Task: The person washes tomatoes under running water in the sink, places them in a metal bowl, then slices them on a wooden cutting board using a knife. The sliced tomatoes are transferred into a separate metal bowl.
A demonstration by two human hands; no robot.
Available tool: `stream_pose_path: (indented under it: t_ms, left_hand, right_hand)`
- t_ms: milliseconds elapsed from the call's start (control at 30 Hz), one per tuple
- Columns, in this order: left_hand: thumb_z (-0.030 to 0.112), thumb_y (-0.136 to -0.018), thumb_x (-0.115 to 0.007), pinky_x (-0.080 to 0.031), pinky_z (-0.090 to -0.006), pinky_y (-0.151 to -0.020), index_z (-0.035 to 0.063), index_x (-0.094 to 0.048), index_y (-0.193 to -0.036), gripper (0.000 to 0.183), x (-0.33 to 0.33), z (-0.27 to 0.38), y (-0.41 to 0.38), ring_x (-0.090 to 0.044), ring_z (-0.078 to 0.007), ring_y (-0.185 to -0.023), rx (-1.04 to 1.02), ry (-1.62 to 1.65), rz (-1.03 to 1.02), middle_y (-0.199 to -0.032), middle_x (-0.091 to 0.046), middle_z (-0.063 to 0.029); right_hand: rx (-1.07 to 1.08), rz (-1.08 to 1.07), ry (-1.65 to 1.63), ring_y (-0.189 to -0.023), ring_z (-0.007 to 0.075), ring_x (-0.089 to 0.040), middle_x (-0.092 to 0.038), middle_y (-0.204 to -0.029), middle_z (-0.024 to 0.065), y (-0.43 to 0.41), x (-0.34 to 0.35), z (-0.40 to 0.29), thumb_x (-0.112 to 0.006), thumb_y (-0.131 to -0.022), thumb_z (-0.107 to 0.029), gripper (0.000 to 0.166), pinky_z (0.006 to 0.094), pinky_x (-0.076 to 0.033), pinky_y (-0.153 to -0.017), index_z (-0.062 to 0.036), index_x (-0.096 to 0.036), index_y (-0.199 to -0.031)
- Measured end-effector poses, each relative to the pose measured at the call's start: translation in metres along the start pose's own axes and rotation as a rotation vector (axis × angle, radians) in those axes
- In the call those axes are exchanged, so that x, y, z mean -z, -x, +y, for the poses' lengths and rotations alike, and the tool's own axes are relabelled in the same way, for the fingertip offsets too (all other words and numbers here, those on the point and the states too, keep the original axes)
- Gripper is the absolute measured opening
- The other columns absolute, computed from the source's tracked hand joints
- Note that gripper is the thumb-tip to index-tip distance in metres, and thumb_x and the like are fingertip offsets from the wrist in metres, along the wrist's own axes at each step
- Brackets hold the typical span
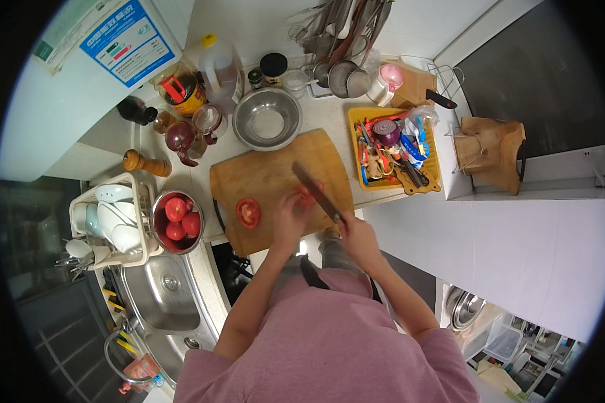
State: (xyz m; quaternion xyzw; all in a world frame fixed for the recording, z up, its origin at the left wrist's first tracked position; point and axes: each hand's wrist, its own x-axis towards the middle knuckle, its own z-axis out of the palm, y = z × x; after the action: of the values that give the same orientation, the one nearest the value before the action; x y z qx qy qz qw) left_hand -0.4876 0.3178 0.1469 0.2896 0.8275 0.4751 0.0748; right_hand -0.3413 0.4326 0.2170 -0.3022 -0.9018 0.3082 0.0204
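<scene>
My right hand [360,239] grips the handle of a kitchen knife [315,190], its blade slanting away to the upper left. Beneath the blade, partly hidden by it, is a piece of red tomato [316,187] on the wooden cutting board [252,176]. The fingertips of my left hand [288,219] hold this piece from its left side. Farther left on the board, a tomato half [248,212] rests with its cut face up. Whether the blade has entered the tomato is hard to tell.
A steel bowl [240,121] stands behind the board. Whole tomatoes [175,209] fill a metal bowl [156,232] at left, beside a dish rack [146,254] and sink [164,307]. At right, a yellow basket [354,146] holds an onion [386,132] and utensils. Bottles crowd the back left.
</scene>
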Motion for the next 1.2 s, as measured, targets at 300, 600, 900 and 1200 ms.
stream_pose_path:
  t_ms: [300,600,900,1200]
  left_hand:
    - [0.008,-0.076,-0.072,-0.053,-0.0351,-0.087,-0.0013,-0.066,-0.106,0.031,0.005,-0.008,-0.012,-0.066,-0.0306,-0.099,-0.011,0.021,-0.097,-0.116,-0.064,-0.0159]
    - [0.006,-0.078,-0.068,-0.050,-0.0383,-0.092,0.0000,-0.066,-0.107,0.030,0.003,-0.017,-0.009,-0.061,-0.0335,-0.107,0.053,0.091,-0.124,-0.118,-0.064,-0.0155]
    - [0.006,-0.077,-0.067,-0.050,-0.0378,-0.093,0.0010,-0.065,-0.108,0.031,0.004,-0.015,-0.010,-0.062,-0.0321,-0.107,0.050,0.070,-0.127,-0.119,-0.063,-0.0141]
    - [0.006,-0.078,-0.066,-0.050,-0.0375,-0.094,0.0013,-0.066,-0.109,0.031,0.002,-0.015,-0.009,-0.061,-0.0317,-0.108,0.088,0.083,-0.142,-0.120,-0.063,-0.0136]
  right_hand:
    - [-0.307,-0.060,-0.583,-0.053,0.0209,-0.055,-0.058,-0.065,0.0118,-0.001,-0.011,0.041,-0.057,-0.095,-0.018,0.017,0.0336,-0.044,-0.052,-0.0009,-0.056,-0.096]
    - [-0.538,-0.222,-0.897,-0.045,0.0047,-0.037,-0.044,-0.065,-0.0028,-0.005,0.005,0.018,-0.053,-0.098,-0.017,0.010,0.0214,-0.027,-0.039,-0.0088,-0.052,-0.102]
    - [-0.558,-0.253,-0.958,-0.045,0.0048,-0.036,-0.043,-0.064,-0.0025,-0.004,0.009,0.017,-0.053,-0.099,-0.018,0.010,0.0218,-0.027,-0.038,-0.0091,-0.050,-0.100]
    - [-0.542,-0.242,-0.957,-0.045,0.0048,-0.037,-0.043,-0.063,-0.0027,0.003,0.003,0.019,-0.053,-0.099,-0.019,0.013,0.0222,-0.027,-0.038,-0.0096,-0.046,-0.094]
